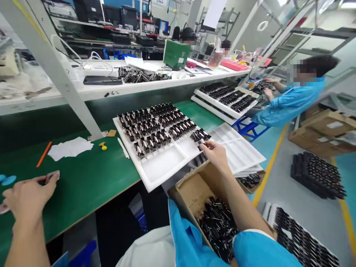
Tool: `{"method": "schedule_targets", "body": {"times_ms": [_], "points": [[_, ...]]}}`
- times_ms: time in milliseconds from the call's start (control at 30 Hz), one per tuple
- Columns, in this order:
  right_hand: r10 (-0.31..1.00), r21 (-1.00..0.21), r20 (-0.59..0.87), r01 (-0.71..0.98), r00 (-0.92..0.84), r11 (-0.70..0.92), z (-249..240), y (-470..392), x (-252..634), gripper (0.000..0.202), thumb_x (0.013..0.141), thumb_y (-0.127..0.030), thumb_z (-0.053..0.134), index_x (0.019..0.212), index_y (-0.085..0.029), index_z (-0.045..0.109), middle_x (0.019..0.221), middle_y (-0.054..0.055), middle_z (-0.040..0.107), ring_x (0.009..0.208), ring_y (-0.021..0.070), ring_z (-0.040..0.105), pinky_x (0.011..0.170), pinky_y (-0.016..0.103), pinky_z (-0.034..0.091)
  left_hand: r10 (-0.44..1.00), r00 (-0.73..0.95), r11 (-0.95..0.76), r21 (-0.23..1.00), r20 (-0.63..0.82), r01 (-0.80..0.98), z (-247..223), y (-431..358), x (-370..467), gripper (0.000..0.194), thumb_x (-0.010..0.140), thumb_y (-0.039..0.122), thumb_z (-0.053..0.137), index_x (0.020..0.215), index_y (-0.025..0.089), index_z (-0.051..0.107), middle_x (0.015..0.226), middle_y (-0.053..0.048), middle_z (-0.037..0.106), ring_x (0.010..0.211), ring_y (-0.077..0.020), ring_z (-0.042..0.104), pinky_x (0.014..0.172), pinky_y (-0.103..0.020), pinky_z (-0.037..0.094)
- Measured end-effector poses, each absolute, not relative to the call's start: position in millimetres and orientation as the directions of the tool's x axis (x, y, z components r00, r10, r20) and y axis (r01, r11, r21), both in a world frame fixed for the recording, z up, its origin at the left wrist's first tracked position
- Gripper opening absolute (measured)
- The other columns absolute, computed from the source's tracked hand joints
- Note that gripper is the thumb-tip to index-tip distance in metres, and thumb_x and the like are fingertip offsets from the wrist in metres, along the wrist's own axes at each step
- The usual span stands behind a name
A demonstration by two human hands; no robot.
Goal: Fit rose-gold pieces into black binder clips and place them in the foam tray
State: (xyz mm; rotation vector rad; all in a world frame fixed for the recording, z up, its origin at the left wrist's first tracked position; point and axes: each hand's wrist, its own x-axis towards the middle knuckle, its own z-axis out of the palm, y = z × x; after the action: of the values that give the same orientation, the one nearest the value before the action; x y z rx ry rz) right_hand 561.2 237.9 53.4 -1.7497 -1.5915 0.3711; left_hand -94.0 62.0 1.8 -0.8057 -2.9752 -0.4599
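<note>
Okay, right hand (215, 155) reaches out over the near edge of the white tray (164, 167), fingers (204, 146) pinched on a black binder clip (200, 142) at the end of the last row of clips. Tray sits on the green counter (89, 181), tilted diagonally, its far compartments packed with rows of binder clips (155, 128); near compartment bare. A second white tray (239, 148), with empty slots, lies just beside it on the right, partly under the hand.

Left hand (27, 198) hovers low over the counter at the left edge, thumb and forefinger pressed together on a small dark thing (44, 181); too blurred to tell what it is.

Cardboard box (194, 193) sits below the right forearm, at the counter's edge, with a heap of loose black clips (218, 226) inside. Blue sleeve (250, 248) at the elbow.

On the counter well left of the tray: white paper scraps (69, 148), an orange stick (43, 154), a small yellow piece (103, 146).

Raised white shelf (139, 87) behind carries a pile of clips, a phone-like slab, cables. Another filled tray (228, 98) further right; a person in a blue coat (289, 104) works beyond it. Black stacks of clips (317, 174) on the floor at right.
</note>
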Motion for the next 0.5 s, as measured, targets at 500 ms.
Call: {"method": "schedule_targets", "body": {"times_ms": [500], "points": [[0.939, -0.265, 0.345, 0.961, 0.012, 0.084, 32.2, 272.7, 542.1, 0.036, 0.099, -0.034, 0.058, 0.129, -0.016, 0.066, 0.118, 0.015, 0.071, 0.106, 0.0306, 0.064, 0.088, 0.036, 0.049, 0.582, -0.797, 0.212, 0.916, 0.162, 0.341, 6.0, 76.7, 20.2, 0.047, 0.049, 0.033, 0.093, 0.094, 0.030, 0.076, 0.090, 0.003, 0.080, 0.092, -0.0309, 0.076, 0.073, -0.045, 0.067]]}}
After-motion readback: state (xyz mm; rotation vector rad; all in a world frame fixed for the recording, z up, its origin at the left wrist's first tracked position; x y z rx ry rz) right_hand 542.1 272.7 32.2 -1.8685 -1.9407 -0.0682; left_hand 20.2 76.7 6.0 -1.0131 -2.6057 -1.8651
